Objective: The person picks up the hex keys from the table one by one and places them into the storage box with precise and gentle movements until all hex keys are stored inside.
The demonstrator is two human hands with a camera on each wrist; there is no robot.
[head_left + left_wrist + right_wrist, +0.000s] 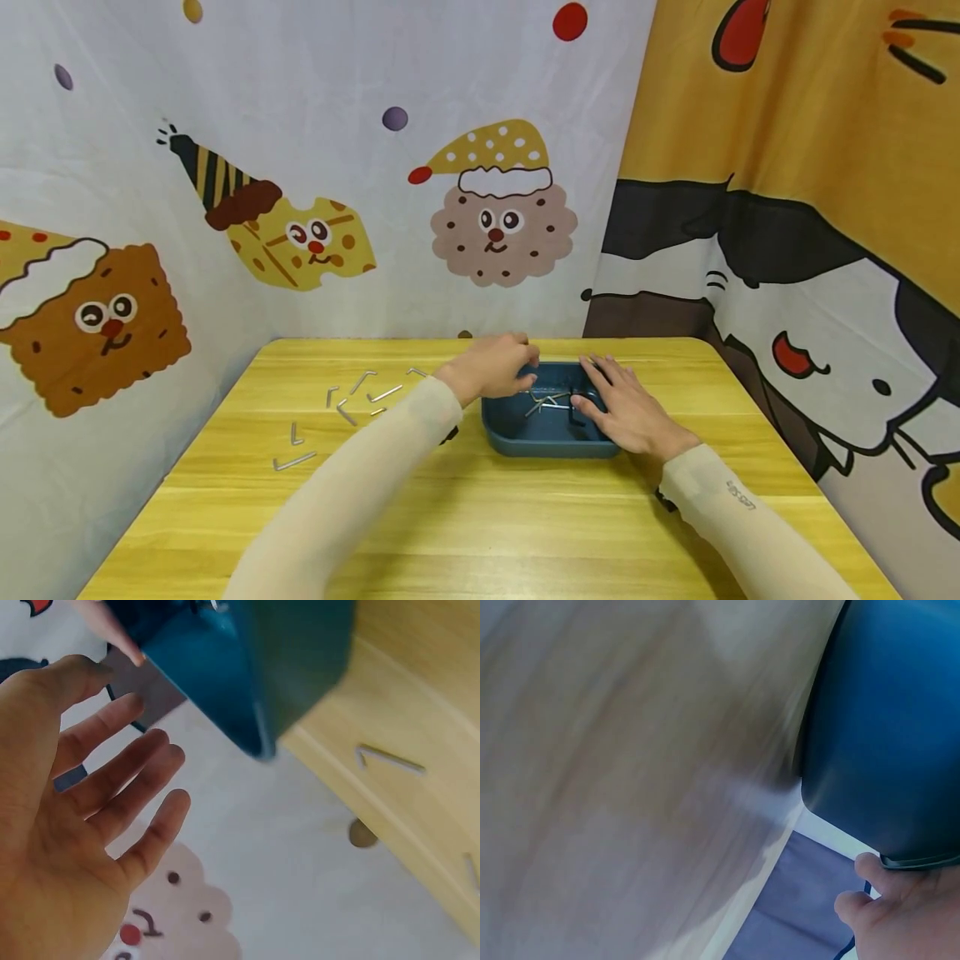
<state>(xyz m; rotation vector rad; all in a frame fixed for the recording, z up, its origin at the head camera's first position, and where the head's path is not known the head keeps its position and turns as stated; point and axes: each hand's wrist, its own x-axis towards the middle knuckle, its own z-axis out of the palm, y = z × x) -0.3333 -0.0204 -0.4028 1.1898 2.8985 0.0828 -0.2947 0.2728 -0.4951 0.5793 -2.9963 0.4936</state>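
A dark blue tray [555, 448] stands on the table with several L-shaped hex keys [551, 406] inside, silver ones and a black one. My left hand [487, 367] hangs over the tray's left rim, palm turned toward it. In the left wrist view its fingers [124, 787] are spread and loosely bent, with nothing between them. On the right rim rests my right hand [633, 408], fingers stretched toward the far corner and thumb over the inside. Seen from the right wrist, this hand [911, 907] lies along the rim.
Several silver hex keys [295, 461] lie scattered on the table [450, 533], left of the tray. My left forearm [360, 483] reaches across near them. Behind the table hangs a printed cloth [337, 150], close to its far edge.
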